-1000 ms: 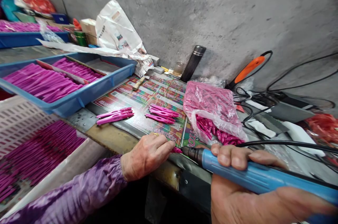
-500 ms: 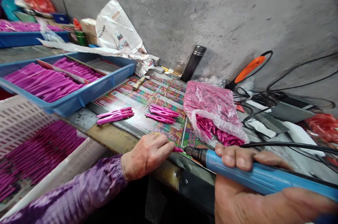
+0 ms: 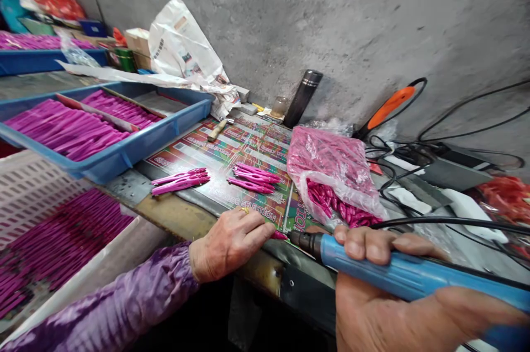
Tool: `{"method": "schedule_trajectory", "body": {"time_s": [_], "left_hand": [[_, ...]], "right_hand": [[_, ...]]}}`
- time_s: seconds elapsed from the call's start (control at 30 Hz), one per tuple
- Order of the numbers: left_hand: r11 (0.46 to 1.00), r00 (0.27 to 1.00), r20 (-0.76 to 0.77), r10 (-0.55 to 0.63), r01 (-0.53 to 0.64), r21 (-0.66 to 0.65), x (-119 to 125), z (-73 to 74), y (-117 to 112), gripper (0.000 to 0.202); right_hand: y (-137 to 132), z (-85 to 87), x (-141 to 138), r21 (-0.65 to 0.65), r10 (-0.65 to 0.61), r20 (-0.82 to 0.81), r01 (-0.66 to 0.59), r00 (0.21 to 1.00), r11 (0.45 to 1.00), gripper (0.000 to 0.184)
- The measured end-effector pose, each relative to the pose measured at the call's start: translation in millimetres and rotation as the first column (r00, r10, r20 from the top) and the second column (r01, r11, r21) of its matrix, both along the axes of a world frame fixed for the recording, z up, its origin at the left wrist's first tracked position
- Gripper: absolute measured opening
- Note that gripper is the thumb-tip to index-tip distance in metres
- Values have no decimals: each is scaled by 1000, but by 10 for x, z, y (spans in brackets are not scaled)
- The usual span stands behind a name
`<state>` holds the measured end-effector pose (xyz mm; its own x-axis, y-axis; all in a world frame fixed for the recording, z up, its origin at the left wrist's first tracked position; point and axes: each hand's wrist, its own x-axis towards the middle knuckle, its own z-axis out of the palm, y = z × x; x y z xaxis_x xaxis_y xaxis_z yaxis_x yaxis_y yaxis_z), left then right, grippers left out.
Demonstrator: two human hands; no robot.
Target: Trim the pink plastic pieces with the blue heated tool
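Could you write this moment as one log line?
Left hand: pinches pink plastic pen | Right hand: grips blue corded power tool | Black tool nose: just apart from pen

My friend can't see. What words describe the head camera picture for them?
Seen from the wearer's head, a left hand pinches a small pink piece while a right hand holds a blue electric tool with its black tip beside it. Pink pens lie on a printed mat.
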<state>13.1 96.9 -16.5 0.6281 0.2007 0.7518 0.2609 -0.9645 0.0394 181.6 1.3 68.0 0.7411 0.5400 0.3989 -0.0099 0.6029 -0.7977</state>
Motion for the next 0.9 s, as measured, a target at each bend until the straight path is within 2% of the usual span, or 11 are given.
{"method": "schedule_trajectory", "body": {"time_s": [0.67, 0.9], "left_hand": [[1000, 996, -89, -10, 9, -14, -7, 22, -17, 20], [1000, 1000, -29, -10, 10, -4, 14, -29, 6, 17]], "right_hand": [[-14, 2, -31, -7, -5, -35, 5, 999, 1000, 65], [-8, -35, -6, -3, 6, -9, -6, 1000, 1000, 63]]}}
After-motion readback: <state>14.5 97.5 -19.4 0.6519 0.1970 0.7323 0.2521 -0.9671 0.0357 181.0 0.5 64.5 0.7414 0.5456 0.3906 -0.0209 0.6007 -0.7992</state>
